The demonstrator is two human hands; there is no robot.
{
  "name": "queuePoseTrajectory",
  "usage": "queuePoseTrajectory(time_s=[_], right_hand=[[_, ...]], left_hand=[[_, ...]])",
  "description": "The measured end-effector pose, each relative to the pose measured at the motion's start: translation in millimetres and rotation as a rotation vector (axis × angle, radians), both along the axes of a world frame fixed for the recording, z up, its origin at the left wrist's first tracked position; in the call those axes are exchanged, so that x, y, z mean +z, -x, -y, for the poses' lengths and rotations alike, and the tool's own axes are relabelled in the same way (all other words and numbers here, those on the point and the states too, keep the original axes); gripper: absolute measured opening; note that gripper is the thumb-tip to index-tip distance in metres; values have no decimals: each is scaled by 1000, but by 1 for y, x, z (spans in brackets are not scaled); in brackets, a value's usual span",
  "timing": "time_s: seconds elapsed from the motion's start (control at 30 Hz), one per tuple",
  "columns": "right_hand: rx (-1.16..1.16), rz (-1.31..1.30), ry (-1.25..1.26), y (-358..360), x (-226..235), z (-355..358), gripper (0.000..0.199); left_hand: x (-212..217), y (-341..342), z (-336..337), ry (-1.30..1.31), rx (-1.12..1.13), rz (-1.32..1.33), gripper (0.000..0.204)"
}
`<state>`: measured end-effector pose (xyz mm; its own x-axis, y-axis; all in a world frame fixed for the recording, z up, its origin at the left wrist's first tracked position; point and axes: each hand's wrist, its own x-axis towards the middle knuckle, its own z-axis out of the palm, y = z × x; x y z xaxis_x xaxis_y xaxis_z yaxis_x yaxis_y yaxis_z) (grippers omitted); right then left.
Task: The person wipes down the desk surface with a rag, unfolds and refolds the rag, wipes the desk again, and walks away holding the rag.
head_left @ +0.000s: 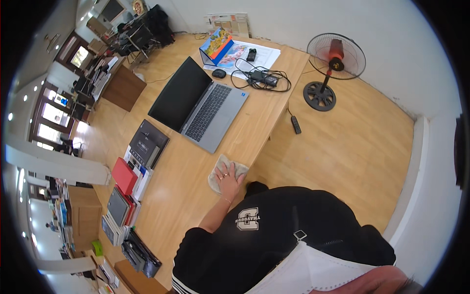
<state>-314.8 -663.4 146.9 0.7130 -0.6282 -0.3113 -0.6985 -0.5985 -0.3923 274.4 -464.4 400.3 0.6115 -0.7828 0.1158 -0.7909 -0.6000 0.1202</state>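
My left hand (pixel 228 183) lies flat on a folded beige cloth (pixel 214 182), its fingers spread and pressing it against the table. The cloth is by the table edge nearest my body. Just beyond it stands an open grey laptop (pixel 226 115) with a dark screen. A ring and a thin bracelet show on this hand. My right hand is out of view.
Books and boxes, including a red box (pixel 124 176), line the wooden table's (pixel 171 196) left side. Past the laptop are a mouse (pixel 219 73), a coiled charger cable (pixel 264 78) and a desk calendar (pixel 217 46). A fan (pixel 336 63) and a power strip (pixel 295 124) stand off to the right.
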Motion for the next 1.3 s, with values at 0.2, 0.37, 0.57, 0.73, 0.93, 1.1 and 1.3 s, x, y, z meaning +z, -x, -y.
queuePoseTrajectory(time_s=[0.2,0.37,0.57,0.73,0.93,1.1,1.3], right_hand=[[-1222,367,-941,-64,78,81,22],[-1193,359,-856,-85,129,184,23],[-1103,301,-824,-121,160,289,25],[-836,224,-898,-227,164,378,26],[-411,53,-978,-325,153,459,27],[-78,-64,-1005,-371,144,520,28],[157,-91,-1031,-391,128,555,30]], left_hand=[[5,-7,110,2,-60,-15,71],[6,-18,228,52,-103,-52,70],[5,-38,343,76,-149,-114,70],[4,-42,367,67,-43,-104,69],[8,-18,370,129,54,-93,62],[1,35,377,153,377,-33,55],[4,108,383,86,702,-121,44]])
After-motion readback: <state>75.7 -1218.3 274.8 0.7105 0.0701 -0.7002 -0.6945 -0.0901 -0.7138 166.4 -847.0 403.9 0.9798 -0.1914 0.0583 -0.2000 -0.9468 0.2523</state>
